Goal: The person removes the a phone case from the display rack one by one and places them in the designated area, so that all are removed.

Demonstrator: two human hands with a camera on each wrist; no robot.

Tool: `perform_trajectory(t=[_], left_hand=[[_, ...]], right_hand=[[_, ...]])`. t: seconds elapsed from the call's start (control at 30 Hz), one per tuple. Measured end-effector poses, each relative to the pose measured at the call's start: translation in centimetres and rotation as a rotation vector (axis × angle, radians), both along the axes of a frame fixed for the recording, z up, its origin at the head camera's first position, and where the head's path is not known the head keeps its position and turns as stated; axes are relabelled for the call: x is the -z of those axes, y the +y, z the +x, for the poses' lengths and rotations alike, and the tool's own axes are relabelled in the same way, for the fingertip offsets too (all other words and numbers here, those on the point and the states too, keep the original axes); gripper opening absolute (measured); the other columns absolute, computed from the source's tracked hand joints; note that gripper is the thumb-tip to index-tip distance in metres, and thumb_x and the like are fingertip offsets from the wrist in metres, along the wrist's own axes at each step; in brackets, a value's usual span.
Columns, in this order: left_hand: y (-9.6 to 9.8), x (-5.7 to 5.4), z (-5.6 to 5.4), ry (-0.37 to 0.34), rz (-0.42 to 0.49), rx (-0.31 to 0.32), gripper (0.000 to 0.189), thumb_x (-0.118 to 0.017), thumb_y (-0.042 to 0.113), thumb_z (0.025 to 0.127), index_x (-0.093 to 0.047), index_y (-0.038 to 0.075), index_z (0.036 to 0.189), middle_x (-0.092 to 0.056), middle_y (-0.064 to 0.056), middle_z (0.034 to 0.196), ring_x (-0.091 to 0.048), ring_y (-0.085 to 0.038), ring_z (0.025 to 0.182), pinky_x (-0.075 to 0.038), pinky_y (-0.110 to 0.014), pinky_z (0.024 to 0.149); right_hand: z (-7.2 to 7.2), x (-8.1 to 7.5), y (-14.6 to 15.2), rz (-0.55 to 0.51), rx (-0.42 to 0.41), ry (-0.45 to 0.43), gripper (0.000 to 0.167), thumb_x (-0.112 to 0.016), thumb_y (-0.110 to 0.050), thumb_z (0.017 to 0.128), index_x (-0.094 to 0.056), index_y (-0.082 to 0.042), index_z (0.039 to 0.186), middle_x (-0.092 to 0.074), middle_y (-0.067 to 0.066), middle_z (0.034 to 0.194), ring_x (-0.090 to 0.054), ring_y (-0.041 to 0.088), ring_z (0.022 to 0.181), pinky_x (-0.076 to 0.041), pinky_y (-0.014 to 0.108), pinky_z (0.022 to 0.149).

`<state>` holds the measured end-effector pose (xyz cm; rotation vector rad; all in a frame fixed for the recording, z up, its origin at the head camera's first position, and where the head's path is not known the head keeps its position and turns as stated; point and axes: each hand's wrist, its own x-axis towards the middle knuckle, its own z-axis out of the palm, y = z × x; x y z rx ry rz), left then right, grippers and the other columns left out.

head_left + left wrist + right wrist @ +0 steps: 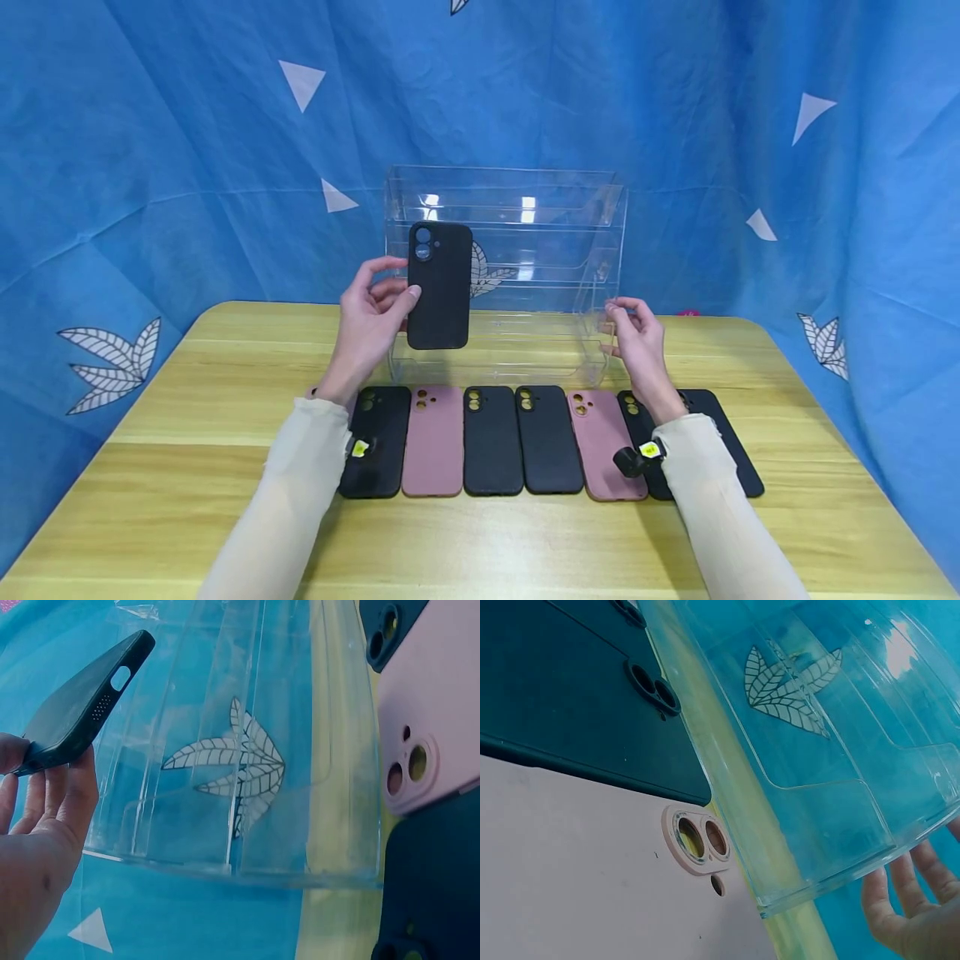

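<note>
My left hand [369, 315] holds a black phone case [441, 292] upright by its left edge, thumb on the back and fingers behind. In the left wrist view, the end of this case [94, 705] shows a slot and small holes. The case is in front of the left part of a clear tiered display rack [547, 225]. My right hand [641, 340] grips the rack's lower right side. In the right wrist view, fingertips [904, 874] touch the outside of the clear wall; the thumb is not clearly visible there.
A row of phone cases lies before the rack, among them a pink case [433, 442], black cases [492, 442] and another pink case [600, 442]. My forearms partly cover the row's ends. The wooden table [187, 467] ends at a blue curtain [225, 125].
</note>
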<state>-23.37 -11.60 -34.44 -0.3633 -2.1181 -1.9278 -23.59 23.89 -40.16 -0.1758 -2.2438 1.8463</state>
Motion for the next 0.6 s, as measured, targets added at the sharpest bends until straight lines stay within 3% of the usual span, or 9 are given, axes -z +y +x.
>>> perform_trajectory(t=[0.17,0.5,0.6], left_hand=[[-0.8,0.3,0.2,-0.006,-0.009,-0.014,0.039,-0.067,0.014,0.099,-0.054,0.014,0.137,-0.068,0.009,0.094,-0.065,-0.003,0.07,-0.056,-0.022,0.059],[-3.0,0.6,1.0,-0.055,-0.046,-0.033,0.038,-0.066,0.019,0.101,-0.053,0.016,0.137,-0.067,0.004,0.099,-0.069,-0.003,0.077,-0.061,-0.023,0.065],[-3.5,0.6,1.3,-0.077,-0.041,-0.028,0.038,-0.066,0.019,0.101,-0.053,0.018,0.136,-0.068,0.005,0.1,-0.071,-0.004,0.08,-0.063,-0.025,0.069]], right_hand=[[0.0,0.1,0.0,0.003,0.0,-0.003,0.025,-0.049,-0.038,0.107,-0.055,-0.02,0.124,-0.058,-0.008,0.126,-0.065,0.014,0.109,-0.064,0.026,0.08],[0.2,-0.2,0.1,-0.009,-0.008,-0.02,0.033,-0.049,-0.039,0.107,-0.053,-0.016,0.13,-0.056,0.008,0.138,-0.063,0.017,0.113,-0.063,0.026,0.081],[0.3,-0.3,0.1,-0.027,-0.015,-0.037,0.035,-0.049,-0.039,0.107,-0.052,-0.016,0.133,-0.058,-0.002,0.129,-0.063,0.013,0.112,-0.062,0.024,0.082]])
